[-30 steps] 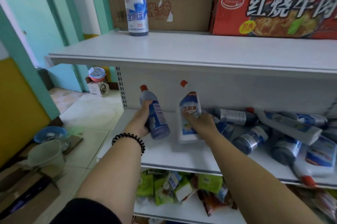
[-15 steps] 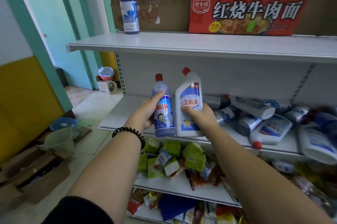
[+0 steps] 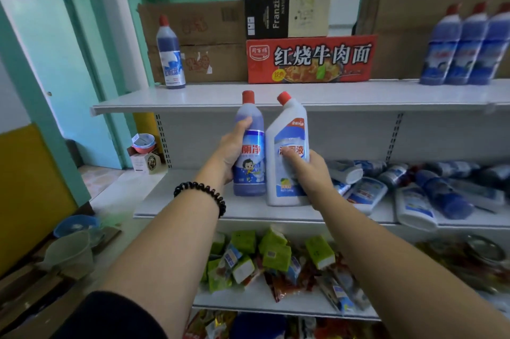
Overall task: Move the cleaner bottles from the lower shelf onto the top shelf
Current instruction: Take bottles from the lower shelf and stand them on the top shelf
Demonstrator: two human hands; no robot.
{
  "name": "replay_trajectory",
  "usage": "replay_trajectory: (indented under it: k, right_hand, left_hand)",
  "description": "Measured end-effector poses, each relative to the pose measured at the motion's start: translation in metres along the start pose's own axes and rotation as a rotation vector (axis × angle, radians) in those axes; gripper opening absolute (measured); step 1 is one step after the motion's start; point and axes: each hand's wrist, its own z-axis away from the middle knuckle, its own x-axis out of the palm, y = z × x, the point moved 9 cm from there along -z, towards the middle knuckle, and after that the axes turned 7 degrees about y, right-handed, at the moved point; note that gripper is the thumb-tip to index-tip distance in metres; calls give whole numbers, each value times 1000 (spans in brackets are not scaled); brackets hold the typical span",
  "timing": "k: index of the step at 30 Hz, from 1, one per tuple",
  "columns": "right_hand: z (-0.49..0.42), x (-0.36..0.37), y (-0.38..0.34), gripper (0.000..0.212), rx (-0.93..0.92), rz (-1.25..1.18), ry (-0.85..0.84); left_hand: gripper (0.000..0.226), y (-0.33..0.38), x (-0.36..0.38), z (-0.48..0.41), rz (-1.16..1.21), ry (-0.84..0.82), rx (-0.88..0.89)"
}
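Left hand (image 3: 234, 151) grasps blue red-capped plastic bottle (image 3: 249, 162), right hand (image 3: 310, 171) white bent-neck bottle (image 3: 288, 129); both lifted higher, caps seemingly at white top shelf (image 3: 179, 102); placement near.

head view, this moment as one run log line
left grip: holds blue bottle upright | right grip: holds white bottle upright | both bottles: not yet on top shelf | lower shelf: more bottles lying

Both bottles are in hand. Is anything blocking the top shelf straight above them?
Nothing visible. The front of the top shelf above the blue bottle and white bottle is bare; the red carton sits further back, a lone bottle stands left, three bottles right.
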Motion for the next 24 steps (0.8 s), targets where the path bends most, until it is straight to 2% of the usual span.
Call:
replay_trajectory:
  k: [3, 6, 12, 15, 20, 24]
  right_hand:
    - [-5, -2, -36, 24, -91, -26, 48]
    - [-15, -5, -77, 23, -169, -20, 88]
    - [-23, -9, -133, 16, -303, 24, 125]
    - [-26, -9, -141, 18, -321, 26, 138]
    - [-32, -6, -143, 23, -326, 5, 139]
    - [-38, -5, -147, 27, -330, -11, 158]
  left_hand:
    - [75, 26, 14, 2, 1, -24, 70]
    - [86, 58, 28, 1, -11, -70, 142]
    - [77, 104, 49, -5, 4, -126, 242]
    - [70, 114, 55, -4, 11, -161, 253]
    - [82, 122, 56, -7, 20, -182, 268]
    - [68, 128, 58, -18, 4, -191, 278]
